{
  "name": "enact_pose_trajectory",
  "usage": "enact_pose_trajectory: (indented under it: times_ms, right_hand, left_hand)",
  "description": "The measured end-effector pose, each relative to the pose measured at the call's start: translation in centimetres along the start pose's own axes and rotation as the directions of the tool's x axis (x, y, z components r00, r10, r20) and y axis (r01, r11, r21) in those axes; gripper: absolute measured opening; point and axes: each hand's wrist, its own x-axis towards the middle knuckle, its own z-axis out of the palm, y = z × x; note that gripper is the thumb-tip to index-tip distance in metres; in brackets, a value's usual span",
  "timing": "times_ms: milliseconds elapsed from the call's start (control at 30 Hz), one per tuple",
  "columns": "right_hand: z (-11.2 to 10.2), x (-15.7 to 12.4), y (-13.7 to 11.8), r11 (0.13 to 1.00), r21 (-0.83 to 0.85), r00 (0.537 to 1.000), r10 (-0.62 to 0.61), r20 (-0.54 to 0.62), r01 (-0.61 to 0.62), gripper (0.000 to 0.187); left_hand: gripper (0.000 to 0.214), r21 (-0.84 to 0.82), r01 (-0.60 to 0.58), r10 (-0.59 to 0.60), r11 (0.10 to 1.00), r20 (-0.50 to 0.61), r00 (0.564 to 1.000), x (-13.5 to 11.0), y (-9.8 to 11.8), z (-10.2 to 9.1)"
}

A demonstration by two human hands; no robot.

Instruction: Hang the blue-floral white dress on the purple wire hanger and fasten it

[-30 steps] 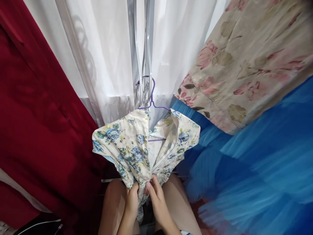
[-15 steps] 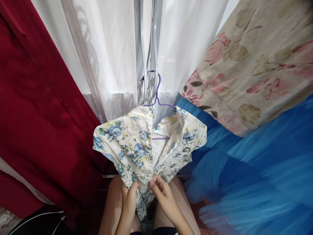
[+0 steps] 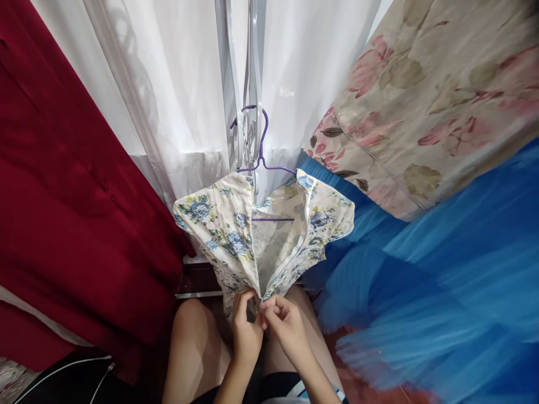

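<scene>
Our left hand [image 3: 247,328] and right hand [image 3: 285,322] pinch one floral top [image 3: 233,224] where its opening ends; it spreads just above them. One purple hanger [image 3: 261,159] sits in it, further up. We count two bare legs [image 3: 189,334], one beside each hand. Red cloth [image 3: 80,196] well left of the hands, blue netting [image 3: 421,286] right.

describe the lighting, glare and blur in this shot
Head view: the white curtain is brightly lit, with a faint looped shadow on its left part and a small glare spot on its right; head view: the flowered dress looks fairly sharp; head view: the blue fabric looks soft and smeared, and the upper right corner is dark.
</scene>
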Motion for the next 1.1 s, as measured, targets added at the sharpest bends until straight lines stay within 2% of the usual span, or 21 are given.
enact_pose_trajectory:
  times_ms: [100, 200, 333, 467, 600, 800, 967, 1100]
  right_hand:
    - [-0.1, -0.2, -0.3, 1.0, -0.003, 1.0, 0.004, -0.03, -0.004, 0.035]
    - [-0.2, 0.1, -0.7, 1.0, 0.003, 0.998, 0.028, -0.05, -0.028, 0.038]
    - [-0.2, 0.9, -1.8, 0.996, 0.076, 0.998, 0.044, -0.04, -0.041, 0.035]
    - [-0.2, 1.2, -2.6, 0.998, -0.055, 1.0, 0.012, 0.016, -0.011, 0.038]
    - [-0.1, 0.5, -1.4, 0.993, -0.121, 0.997, 0.007, 0.08, 0.003, 0.032]
    - [-0.2, 0.1, 1.0, 0.981, -0.184, 0.998, -0.057, 0.022, 0.06, 0.028]
    - [-0.3, 0.1, 0.6, 0.972, -0.221, 0.996, -0.073, 0.052, 0.082, 0.028]
    - [-0.4, -0.2, 0.1, 0.979, -0.2, 0.992, -0.003, 0.128, 0.029, 0.029]
  left_hand:
    - [0.004, 0.025, -0.028, 0.027, 0.999, 0.039, 0.999, 0.8, 0.4, 0.0]
    - [0.014, 0.066, -0.057, 0.052, 0.996, 0.066, 0.996, 0.9, 0.5, -0.5]
    - [0.015, 0.065, -0.004, 0.0, 0.998, 0.061, 0.998, 0.2, 0.3, -1.3]
    - [0.013, 0.051, 0.038, -0.04, 0.998, 0.033, 0.999, -0.3, 0.4, -1.9]
    - [0.012, 0.043, 0.054, -0.056, 0.998, 0.058, 0.997, -0.7, 0.7, -1.9]
    - [0.012, -0.001, 0.053, -0.053, 0.999, 0.07, 0.996, -0.8, 1.2, -1.9]
    - [0.01, -0.012, 0.081, -0.08, 0.997, 0.051, 0.995, -0.9, 1.1, -2.0]
    - [0.008, -0.001, 0.056, -0.056, 0.998, 0.053, 0.997, -1.0, 0.7, -1.8]
